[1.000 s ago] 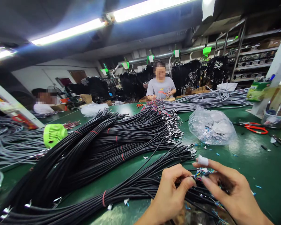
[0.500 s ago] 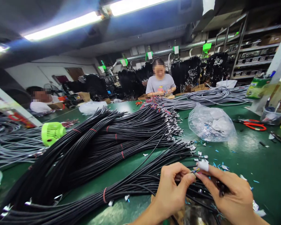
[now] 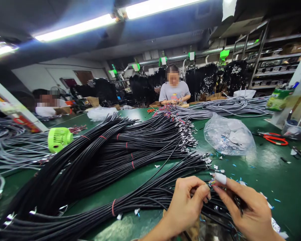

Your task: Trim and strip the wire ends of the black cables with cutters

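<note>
My left hand [image 3: 190,199] is closed in a pinch around the end of a black cable, with the fingers covering most of the grip. Thin coloured wires [image 3: 211,182] stick out of that end, yellow and blue among them. At these wires, the thumb and index finger of my right hand [image 3: 251,207] are pinched together. White tape [image 3: 220,178] wraps the right index fingertip. A dark object [image 3: 237,202], partly hidden, sits in the right palm; its kind is unclear. Below and left of my hands runs a bundle of black cables [image 3: 90,216] tied with a red band.
More black cables [image 3: 110,150] with stripped ends cover the green table [image 3: 271,174]. A plastic bag of scraps [image 3: 229,135], red-handled scissors [image 3: 274,138] and blue clippings lie to the right. A green fan [image 3: 59,140] stands left. A person [image 3: 175,88] works across the table.
The view has shifted slightly, so the scene sits a little further right. My hands stay at the cable end, with the left fingers slightly moved at the wires.
</note>
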`<state>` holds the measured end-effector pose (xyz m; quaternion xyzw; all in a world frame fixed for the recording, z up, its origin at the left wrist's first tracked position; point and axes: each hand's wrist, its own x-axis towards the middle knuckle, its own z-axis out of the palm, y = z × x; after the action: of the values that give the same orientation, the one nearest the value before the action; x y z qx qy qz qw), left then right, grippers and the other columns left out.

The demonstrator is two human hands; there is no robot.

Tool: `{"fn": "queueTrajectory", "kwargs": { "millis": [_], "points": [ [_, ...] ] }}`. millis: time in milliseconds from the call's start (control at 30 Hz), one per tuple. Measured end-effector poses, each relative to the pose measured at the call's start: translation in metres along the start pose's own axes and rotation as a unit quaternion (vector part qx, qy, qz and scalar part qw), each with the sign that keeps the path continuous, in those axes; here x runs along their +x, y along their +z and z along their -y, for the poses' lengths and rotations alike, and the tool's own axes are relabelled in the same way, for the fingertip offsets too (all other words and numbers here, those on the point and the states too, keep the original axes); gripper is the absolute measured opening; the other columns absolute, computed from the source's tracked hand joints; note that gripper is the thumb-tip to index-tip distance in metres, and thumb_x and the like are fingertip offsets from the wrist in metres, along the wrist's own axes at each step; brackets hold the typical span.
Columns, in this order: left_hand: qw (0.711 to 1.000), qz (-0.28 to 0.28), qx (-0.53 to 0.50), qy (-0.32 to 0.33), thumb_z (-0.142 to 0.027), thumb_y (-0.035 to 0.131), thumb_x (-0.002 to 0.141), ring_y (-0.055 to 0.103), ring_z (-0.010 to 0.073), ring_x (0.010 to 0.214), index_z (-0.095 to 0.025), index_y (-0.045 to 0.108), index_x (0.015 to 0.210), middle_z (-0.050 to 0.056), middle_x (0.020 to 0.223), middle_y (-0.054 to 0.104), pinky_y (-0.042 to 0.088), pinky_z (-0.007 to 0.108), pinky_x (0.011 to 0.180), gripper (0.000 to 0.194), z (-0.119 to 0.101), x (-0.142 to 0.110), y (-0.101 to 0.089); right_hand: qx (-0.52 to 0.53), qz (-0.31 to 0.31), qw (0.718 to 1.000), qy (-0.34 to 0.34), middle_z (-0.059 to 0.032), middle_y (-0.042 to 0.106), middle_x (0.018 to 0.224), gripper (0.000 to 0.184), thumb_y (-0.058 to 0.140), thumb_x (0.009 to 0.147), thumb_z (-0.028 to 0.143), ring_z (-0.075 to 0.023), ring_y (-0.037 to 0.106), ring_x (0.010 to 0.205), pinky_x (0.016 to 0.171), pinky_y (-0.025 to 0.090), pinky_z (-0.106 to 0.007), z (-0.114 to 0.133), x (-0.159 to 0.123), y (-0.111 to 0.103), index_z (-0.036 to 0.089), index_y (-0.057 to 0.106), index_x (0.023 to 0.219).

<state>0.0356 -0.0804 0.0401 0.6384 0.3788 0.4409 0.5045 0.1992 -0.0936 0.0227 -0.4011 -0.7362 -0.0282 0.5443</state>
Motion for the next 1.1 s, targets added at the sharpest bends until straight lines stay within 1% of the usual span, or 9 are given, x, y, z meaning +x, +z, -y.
{"fn": "queueTrajectory", "kwargs": {
  "millis": [167,267,367,500,667,867,967,1033,1100],
  "points": [
    [1.0,-0.01,-0.003,0.01,-0.036,0.052,0.087,0.035,0.0049,0.038,-0.012,0.056,0.062,-0.004,0.049,0.043,0.028,0.019,0.04,0.034,0.002,0.001,-0.001,-0.003,-0.01,1.0,0.011,0.0006,0.078,0.082,0.035,0.065,0.078,0.011,-0.012,0.072,0.063,0.063,0.056,-0.017,-0.001,-0.003,0.0,0.026,0.063,0.11],
    [1.0,-0.013,-0.002,0.01,-0.034,0.053,0.086,0.034,0.0048,0.037,-0.012,0.056,0.063,-0.004,0.049,0.043,0.028,0.019,0.04,0.033,0.003,0.002,-0.001,0.043,-0.02,0.998,0.048,0.002,0.078,0.081,0.034,0.066,0.077,0.012,-0.0112,0.073,0.063,0.064,0.057,-0.014,-0.001,-0.001,0.003,0.026,0.064,0.107],
    [1.0,-0.011,0.002,0.006,-0.033,0.053,0.086,0.035,0.0052,0.038,-0.012,0.056,0.062,-0.004,0.049,0.043,0.028,0.019,0.041,0.031,0.003,0.002,-0.001,0.095,-0.005,0.991,0.089,0.0029,0.078,0.084,0.037,0.067,0.076,0.011,-0.0114,0.073,0.065,0.065,0.058,-0.015,-0.001,0.0,0.005,0.028,0.064,0.11],
    [1.0,0.007,0.013,0.018,-0.032,0.05,0.088,0.036,0.006,0.042,-0.012,0.057,0.062,-0.003,0.053,0.045,0.029,0.02,0.044,0.033,0.002,0.002,-0.004,0.134,0.001,0.985,0.112,0.0039,0.077,0.086,0.039,0.068,0.075,0.011,-0.0114,0.074,0.067,0.066,0.059,-0.015,-0.001,0.0,0.005,0.03,0.065,0.11],
    [0.993,0.035,0.089,0.069,-0.026,0.049,0.089,0.043,0.0088,0.052,-0.012,0.061,0.062,-0.001,0.057,0.05,0.033,0.022,0.053,0.033,-0.004,0.002,-0.011,0.16,0.027,0.979,0.122,0.005,0.077,0.084,0.041,0.068,0.076,0.01,-0.0109,0.074,0.069,0.067,0.058,-0.013,0.002,0.005,-0.001,0.032,0.065,0.11],
    [0.978,0.048,0.151,0.137,-0.022,0.051,0.088,0.049,0.0121,0.059,-0.012,0.065,0.065,0.002,0.06,0.056,0.034,0.023,0.059,0.029,-0.009,0.001,-0.013,0.119,0.053,0.987,0.096,0.0011,0.076,0.08,0.027,0.067,0.076,0.014,-0.0105,0.07,0.059,0.058,0.057,-0.014,0.003,0.009,-0.011,0.026,0.069,0.101],
    [0.979,0.054,0.132,0.145,-0.025,0.051,0.089,0.05,0.0131,0.06,-0.012,0.065,0.065,0.003,0.061,0.057,0.035,0.024,0.06,0.031,-0.008,0.001,-0.015,0.117,0.074,0.977,0.162,-0.0021,0.074,0.079,0.022,0.064,0.079,0.02,-0.0132,0.069,0.06,0.058,0.058,-0.02,-0.005,0.013,-0.009,0.02,0.068,0.1],
    [0.985,0.053,0.11,0.125,-0.029,0.049,0.09,0.048,0.0122,0.058,-0.012,0.063,0.064,0.002,0.06,0.055,0.034,0.023,0.058,0.034,-0.007,0.001,-0.015,0.131,0.076,0.968,0.202,-0.0035,0.074,0.079,0.022,0.064,0.08,0.023,-0.0144,0.069,0.059,0.056,0.058,-0.022,-0.008,0.016,-0.009,0.017,0.068,0.1],
    [0.991,0.054,0.08,0.097,-0.034,0.048,0.091,0.043,0.0103,0.053,-0.012,0.061,0.062,0.0,0.058,0.05,0.033,0.022,0.054,0.037,-0.006,0.001,-0.015,0.156,0.079,0.962,0.208,-0.0043,0.075,0.081,0.025,0.063,0.081,0.024,-0.0142,0.068,0.055,0.049,0.057,-0.022,-0.007,0.018,-0.01,0.017,0.068,0.104]
  ]
}}
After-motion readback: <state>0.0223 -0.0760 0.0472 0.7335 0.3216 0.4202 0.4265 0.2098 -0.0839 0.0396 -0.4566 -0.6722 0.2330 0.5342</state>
